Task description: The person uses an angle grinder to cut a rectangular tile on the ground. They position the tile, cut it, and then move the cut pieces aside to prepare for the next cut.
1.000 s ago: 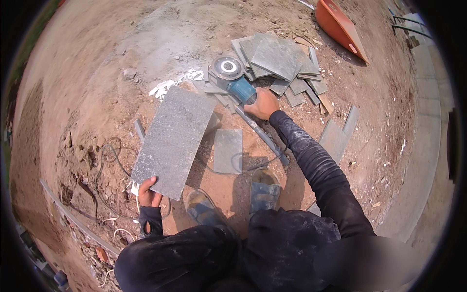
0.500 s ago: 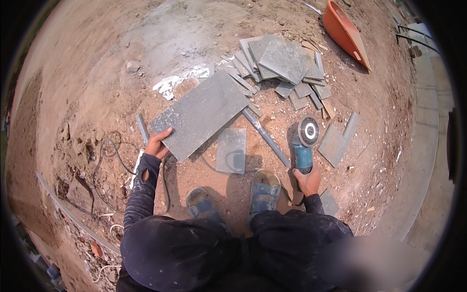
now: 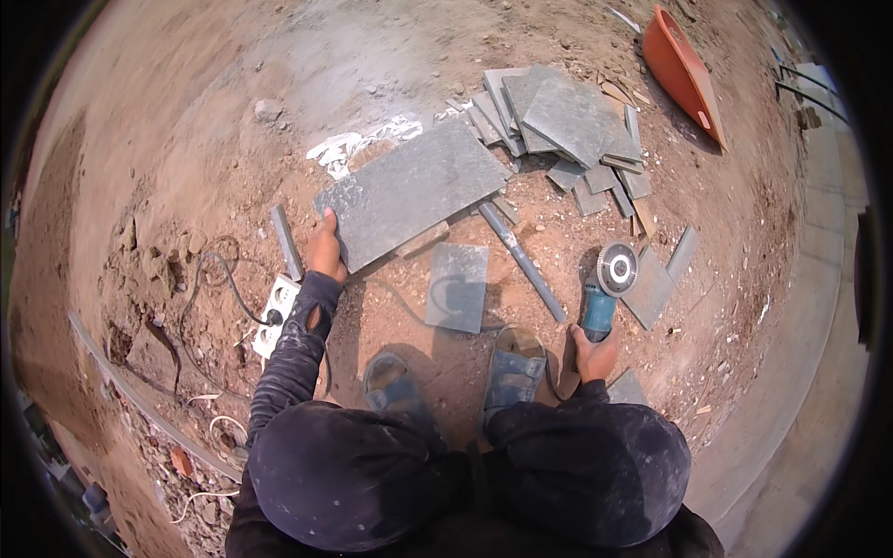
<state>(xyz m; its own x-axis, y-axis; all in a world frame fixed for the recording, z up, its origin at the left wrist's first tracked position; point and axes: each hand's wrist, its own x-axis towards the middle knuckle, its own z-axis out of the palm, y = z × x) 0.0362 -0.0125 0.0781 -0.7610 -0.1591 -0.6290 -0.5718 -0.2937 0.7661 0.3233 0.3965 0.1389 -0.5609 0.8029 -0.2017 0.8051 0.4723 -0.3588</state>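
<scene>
Left grip [image 3: 325,247] closed on the left end of the grey slab [image 3: 414,193], thumb at its edge, remaining fingers hidden. Slab lies ahead of the feet, left of the pipe [image 3: 523,260]; a pale block [image 3: 421,239] shows beneath its near edge. Right grip [image 3: 595,354] wrapped round the body of the blue grinder [image 3: 598,313], disc [image 3: 618,269] pointing away from the person. Small tile [image 3: 457,304] on the dirt between slab and feet. Tile heap [image 3: 567,121] beyond, to the right. Containers: one orange tub [image 3: 682,79], upper right, on the ground; contents cannot be made out. White power strip [image 3: 276,312] beside left sleeve [image 3: 296,346], dark plug [image 3: 271,318] seated in a socket.
</scene>
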